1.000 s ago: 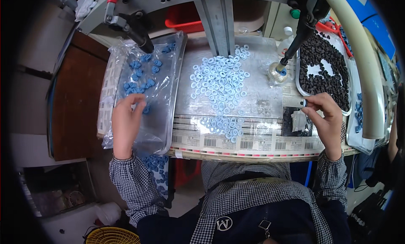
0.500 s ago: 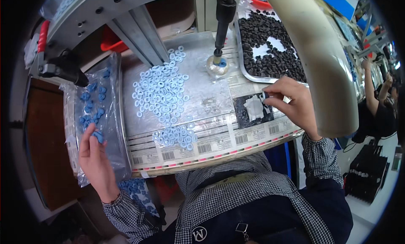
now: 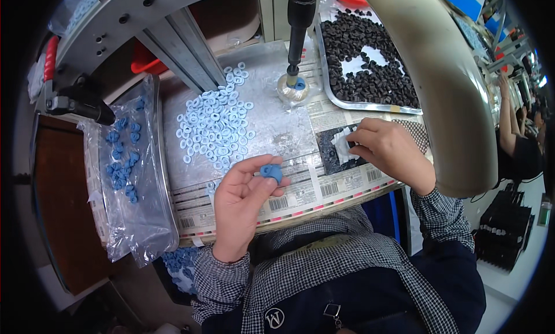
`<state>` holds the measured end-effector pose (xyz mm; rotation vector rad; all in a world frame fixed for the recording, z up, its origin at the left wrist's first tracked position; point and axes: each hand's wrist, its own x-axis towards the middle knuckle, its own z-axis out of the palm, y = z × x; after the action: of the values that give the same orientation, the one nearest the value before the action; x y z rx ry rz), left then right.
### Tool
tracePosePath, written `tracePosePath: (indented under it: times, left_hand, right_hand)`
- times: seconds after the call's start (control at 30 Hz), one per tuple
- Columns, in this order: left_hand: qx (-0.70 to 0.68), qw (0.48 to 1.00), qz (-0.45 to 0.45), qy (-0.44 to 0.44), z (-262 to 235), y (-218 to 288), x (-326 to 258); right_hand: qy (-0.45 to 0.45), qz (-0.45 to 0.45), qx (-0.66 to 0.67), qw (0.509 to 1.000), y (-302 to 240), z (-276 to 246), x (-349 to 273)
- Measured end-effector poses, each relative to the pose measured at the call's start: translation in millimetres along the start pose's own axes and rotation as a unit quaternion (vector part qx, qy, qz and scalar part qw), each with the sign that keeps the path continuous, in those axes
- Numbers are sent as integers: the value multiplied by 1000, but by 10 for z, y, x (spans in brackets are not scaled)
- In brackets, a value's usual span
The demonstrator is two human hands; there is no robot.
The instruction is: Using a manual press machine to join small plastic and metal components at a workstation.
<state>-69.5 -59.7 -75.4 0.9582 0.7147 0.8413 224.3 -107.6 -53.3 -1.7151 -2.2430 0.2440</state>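
My left hand (image 3: 240, 204) is closed on a small blue moulded part (image 3: 270, 173) with a round opening, held between thumb and fingers above the table's near edge. Farther right, my right hand (image 3: 396, 152) is pinched over a white patch (image 3: 342, 144) on a dark flat pad (image 3: 328, 155); what its fingertips hold, if anything, is hidden. A pile of pale blue rings (image 3: 215, 126) lies on a metal plate (image 3: 272, 126) beyond my left hand. Under the press rod (image 3: 295, 45), another blue part (image 3: 299, 84) sits in a round clear-wrapped fixture (image 3: 284, 93).
To the left, a plastic-lined tray (image 3: 151, 218) holds several blue parts (image 3: 118, 175). A metal tray (image 3: 370, 107) of dark pieces stands at the back right. The thick beige machine arm (image 3: 445, 80) arches down beside my right hand. Other people are at far right.
My left hand has moved right from the plastic-lined tray, carrying a blue part. The right hand has moved slightly left and down onto the white patch; the ring-like piece it pinched no longer shows.
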Motion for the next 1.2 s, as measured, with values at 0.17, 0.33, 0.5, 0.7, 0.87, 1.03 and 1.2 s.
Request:
tracePosePath:
  times: [0.17,0.33,0.5,0.7,0.87,1.03,1.2]
  left_hand:
    - [59,997,46,2,173,-95,89]
    - [231,964,129,2,200,-237,174]
    - [314,932,181,17,318,-186,196]
    - [317,928,197,18,303,-217,203]
    - [330,921,208,12,307,-199,211]
    - [309,929,203,4,299,-177,209]
    - [351,909,225,3,328,-161,202]
  right_hand:
    - [60,19,107,992,-112,-66,3]
    - [109,-24,221,969,-364,18,145]
    - [106,-32,246,963,-386,213,215]
    - [100,-64,224,967,-503,117,333]
    - [97,-77,204,971,-565,48,380]
    - [88,-89,185,975,-597,-15,404]
    - [85,-75,200,973,-595,20,396]
